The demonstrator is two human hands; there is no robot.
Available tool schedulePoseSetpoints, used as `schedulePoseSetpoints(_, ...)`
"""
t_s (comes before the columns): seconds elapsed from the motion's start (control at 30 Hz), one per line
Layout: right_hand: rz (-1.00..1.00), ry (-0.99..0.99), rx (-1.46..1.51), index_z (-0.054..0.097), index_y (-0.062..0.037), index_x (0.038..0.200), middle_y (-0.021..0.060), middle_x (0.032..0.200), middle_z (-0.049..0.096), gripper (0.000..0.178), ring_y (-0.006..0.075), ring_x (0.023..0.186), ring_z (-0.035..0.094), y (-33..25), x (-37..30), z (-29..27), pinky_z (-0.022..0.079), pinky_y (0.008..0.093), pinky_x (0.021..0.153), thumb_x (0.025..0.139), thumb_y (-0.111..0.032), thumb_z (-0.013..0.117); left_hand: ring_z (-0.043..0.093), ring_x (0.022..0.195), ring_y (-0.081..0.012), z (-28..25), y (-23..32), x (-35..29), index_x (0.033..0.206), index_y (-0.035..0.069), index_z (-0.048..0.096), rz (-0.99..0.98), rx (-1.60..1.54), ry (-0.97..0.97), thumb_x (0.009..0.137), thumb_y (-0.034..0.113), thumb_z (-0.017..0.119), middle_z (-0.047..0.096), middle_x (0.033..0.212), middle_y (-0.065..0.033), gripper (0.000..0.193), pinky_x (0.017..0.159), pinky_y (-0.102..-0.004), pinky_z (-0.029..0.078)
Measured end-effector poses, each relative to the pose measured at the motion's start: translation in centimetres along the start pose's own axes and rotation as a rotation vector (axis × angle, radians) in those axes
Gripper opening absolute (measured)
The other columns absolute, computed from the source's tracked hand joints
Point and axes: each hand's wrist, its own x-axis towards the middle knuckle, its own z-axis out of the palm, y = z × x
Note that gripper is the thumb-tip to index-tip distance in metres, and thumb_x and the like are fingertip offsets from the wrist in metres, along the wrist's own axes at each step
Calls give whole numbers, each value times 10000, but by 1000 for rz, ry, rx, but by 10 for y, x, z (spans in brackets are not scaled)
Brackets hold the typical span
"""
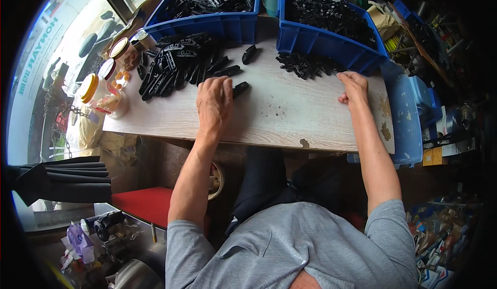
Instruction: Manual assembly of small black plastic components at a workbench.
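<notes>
I had left hand [213, 102] fingers curled by a black oblong plastic piece [240, 88] mid-frame, right hand [354, 86] half-curled upper right, grips unclear, so light pinching seemed smart.

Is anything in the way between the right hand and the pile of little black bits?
No, nothing visible. The right hand is beside the right end of the pile of little black bits; whether it touches them, I can't tell. The right blue bin stands behind them.
</notes>
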Motion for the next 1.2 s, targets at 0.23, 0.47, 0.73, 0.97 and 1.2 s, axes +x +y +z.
schedulePoseSetpoints(0.23, -129, 51, -231, 717, -79, 980, 26, 671, 573, 189, 106, 411, 428, -4, 4, 11, 421, 286, 368, 835, -199, 724, 592, 787, -121, -19, 13, -48, 1051, -3, 677, -526, -498, 212, 956, 126, 620, 671, 880, -75, 169, 729, -255, 474)
schedulePoseSetpoints(0.47, -202, 59, -349, 731, -69, 949, 28, 585, 558, 177, 125, 387, 453, -8, 4, 10, 417, 294, 353, 824, -194, 715, 623, 886, -101, -20, 27, -63, 1082, -6, 663, -490, -579, 187, 951, 15, 616, 687, 962, -64, 141, 818, -223, 483)
schedulePoseSetpoints(0.73, -223, 76, -294, 732, -68, 962, 40, 699, 627, 183, 130, 422, 499, -4, 4, 11, 442, 292, 365, 808, -167, 716, 537, 714, -79, -14, 27, -62, 1012, -8, 669, -432, -573, 230, 912, -20, 642, 639, 854, -41, 104, 653, -217, 442)
schedulePoseSetpoints(0.97, -198, 68, -327, 735, -81, 972, 37, 742, 647, 196, 127, 435, 508, -10, -1, 12, 448, 285, 375, 805, -182, 722, 553, 684, -120, -15, 26, -63, 1005, 7, 666, -321, -445, 209, 888, -32, 649, 636, 824, -73, 125, 635, -242, 450)
schedulePoseSetpoints(1.2, -214, 70, -371, 743, -88, 974, 26, 667, 608, 203, 116, 466, 513, -12, -1, 15, 435, 276, 378, 813, -207, 712, 576, 689, -164, -15, 27, -63, 1011, 15, 665, -310, -369, 170, 867, -40, 657, 639, 818, -82, 154, 637, -273, 465)
